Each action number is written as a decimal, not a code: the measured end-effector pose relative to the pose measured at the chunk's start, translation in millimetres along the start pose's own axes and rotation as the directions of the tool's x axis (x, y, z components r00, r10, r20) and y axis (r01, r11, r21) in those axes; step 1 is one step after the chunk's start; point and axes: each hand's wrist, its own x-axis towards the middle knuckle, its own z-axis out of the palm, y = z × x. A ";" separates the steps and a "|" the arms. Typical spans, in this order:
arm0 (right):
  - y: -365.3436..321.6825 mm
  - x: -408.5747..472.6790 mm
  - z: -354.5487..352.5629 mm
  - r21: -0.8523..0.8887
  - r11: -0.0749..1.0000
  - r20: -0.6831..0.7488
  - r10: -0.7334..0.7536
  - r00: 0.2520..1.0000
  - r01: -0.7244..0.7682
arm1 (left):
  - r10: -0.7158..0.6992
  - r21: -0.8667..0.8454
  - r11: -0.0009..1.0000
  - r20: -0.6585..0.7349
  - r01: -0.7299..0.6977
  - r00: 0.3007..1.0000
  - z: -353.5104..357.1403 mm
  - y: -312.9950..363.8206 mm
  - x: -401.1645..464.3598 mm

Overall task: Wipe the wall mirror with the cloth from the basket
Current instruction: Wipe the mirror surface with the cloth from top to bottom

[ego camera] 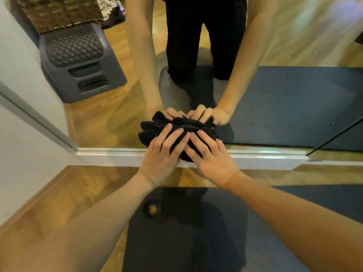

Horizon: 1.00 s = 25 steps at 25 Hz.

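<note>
A bunched black cloth (149,132) lies against the lower part of the wall mirror (284,107), just above its white bottom frame. My left hand (163,156) presses on the cloth from the left with straight, spread fingers. My right hand (210,154) presses beside it from the right, fingers also straight. The two hands touch at the fingertips over the cloth. The mirror reflects both arms, the hands and the cloth.
A white baseboard (265,160) runs under the mirror. A dark floor mat (186,232) lies on the wooden floor below my arms, with a small round object (152,209) on it. The reflection shows a grey step stool (82,61) and a woven basket (59,12) at upper left.
</note>
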 end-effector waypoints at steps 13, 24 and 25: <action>72.5 35.1 -88.2 0.145 0.988 -0.013 -0.054 0.998 0.055 | -0.189 -0.313 0.930 0.040 0.192 0.981 -46.9 38.3 96.9; 219.1 128.8 -259.3 -0.065 0.993 -0.522 0.051 0.851 -0.099 | -0.038 -0.215 0.974 -0.483 -0.076 0.875 -154.2 61.3 333.9; 219.2 117.5 -247.3 -0.077 0.993 -0.536 0.039 0.843 -0.095 | -0.032 -0.185 0.980 -0.500 -0.071 0.865 -137.4 68.4 326.7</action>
